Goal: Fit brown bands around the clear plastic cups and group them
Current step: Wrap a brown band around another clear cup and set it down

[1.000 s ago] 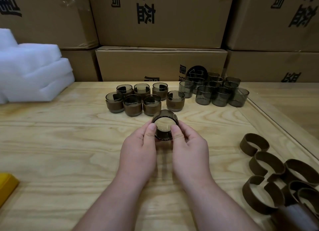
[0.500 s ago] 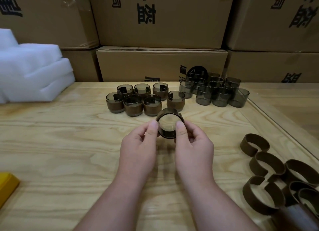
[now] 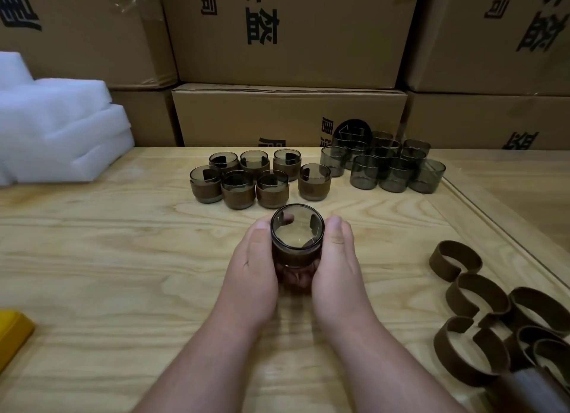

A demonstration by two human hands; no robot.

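Cradling the banded cup [image 3: 297, 243] upright between left hand [image 3: 256, 271] and right hand [image 3: 337, 267], thumbs flat beside its rim, fingers curled beneath, mouth up, just short of the banded group [image 3: 256, 178] straight ahead, either hand equally near.

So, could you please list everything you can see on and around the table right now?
banded cups: seven, clear with brown bands, grouped at table's far centre
held cup: one, clear with brown band, between both hands
plain cups: roughly a dozen, smoky clear, far right cluster
loose bands: several, brown, near right
foam blocks: white, far left
yellow object: one, left edge
cardboard boxes: brown, stacked behind
table: one, light wood
left hand: grips held cup
right hand: grips held cup
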